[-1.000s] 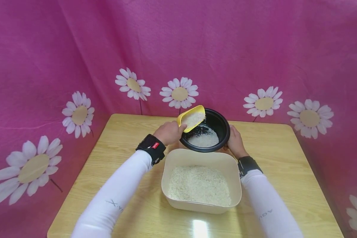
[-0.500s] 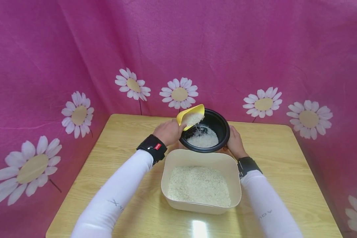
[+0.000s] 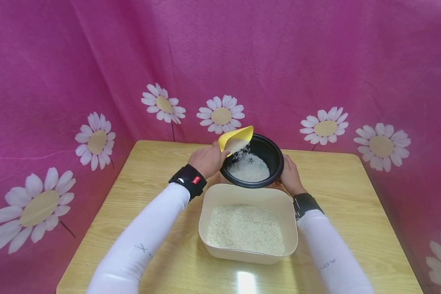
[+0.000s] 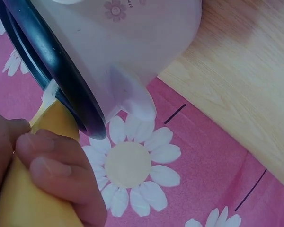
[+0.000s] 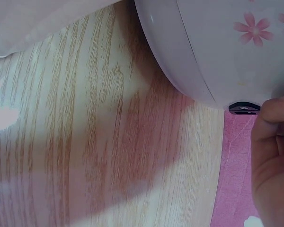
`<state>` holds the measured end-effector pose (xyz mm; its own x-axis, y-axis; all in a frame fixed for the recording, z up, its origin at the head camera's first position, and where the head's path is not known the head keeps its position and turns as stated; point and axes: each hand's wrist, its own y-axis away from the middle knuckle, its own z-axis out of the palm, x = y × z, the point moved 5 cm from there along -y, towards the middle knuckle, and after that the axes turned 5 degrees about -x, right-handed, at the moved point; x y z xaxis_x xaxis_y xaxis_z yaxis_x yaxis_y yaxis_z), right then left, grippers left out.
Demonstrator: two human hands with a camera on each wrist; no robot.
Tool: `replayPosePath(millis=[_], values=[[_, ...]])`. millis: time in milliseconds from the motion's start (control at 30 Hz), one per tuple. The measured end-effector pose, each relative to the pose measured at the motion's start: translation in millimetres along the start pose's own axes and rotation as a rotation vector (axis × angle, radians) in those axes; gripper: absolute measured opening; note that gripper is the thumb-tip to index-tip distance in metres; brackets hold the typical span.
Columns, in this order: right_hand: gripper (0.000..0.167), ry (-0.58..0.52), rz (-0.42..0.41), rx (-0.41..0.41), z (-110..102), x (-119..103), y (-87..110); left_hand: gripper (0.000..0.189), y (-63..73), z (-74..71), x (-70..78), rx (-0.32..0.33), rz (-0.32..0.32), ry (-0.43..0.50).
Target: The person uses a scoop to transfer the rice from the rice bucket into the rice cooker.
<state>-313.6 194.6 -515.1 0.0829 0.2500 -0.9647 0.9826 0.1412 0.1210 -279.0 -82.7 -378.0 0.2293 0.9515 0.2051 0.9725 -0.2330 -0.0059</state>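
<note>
Left of the black pot (image 3: 271, 152), my left hand (image 3: 207, 162) grips a yellow scoop (image 3: 239, 134) by its handle. The scoop tilts over the pot's left side, and white rice (image 3: 250, 168) falls from it onto the rice inside. The left wrist view shows curled fingers (image 4: 61, 177) around the handle, close to the black rim. Below that rim is the white rice cooker body (image 5: 203, 47) with pink flower prints. On its right side, my right hand (image 3: 291, 175) holds the cooker with bent fingers; their tips are partly hidden.
A beige bin (image 3: 248, 258) with more rice (image 3: 246, 228) stands on the wooden table (image 3: 161, 249), right in front of the cooker. Pink cloth (image 3: 279, 53) printed with daisies hangs behind the table and along both sides.
My left hand has tipped the scoop further and raised its far edge. Rice now streams from it, and the pile in the pot looks larger. The right hand stays in place.
</note>
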Motion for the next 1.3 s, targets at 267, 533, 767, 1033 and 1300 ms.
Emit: replayPosePath(millis=[267,533,767,1033,1300], values=[[0.041,-0.001,-0.04,-0.004,1.1,4.3,-5.2,0.047,-1.2,-4.1,4.1,0.009,0.028,-0.105],[0.036,-0.002,-0.036,-0.017,4.8,-21.8,8.9,0.046,-2.2,-8.0,7.6,0.025,0.034,-0.167],[0.033,-0.017,-0.024,-0.02,4.4,-24.2,10.1,0.046,-2.4,-7.7,7.3,0.021,0.034,-0.179],[0.039,-0.002,-0.04,-0.003,2.0,-0.6,-3.8,0.045,0.0,-5.8,6.2,0.073,0.052,-0.221],[0.042,0.008,-0.053,0.021,0.3,2.1,-5.7,0.044,5.1,-4.5,2.5,0.161,0.081,-0.232]])
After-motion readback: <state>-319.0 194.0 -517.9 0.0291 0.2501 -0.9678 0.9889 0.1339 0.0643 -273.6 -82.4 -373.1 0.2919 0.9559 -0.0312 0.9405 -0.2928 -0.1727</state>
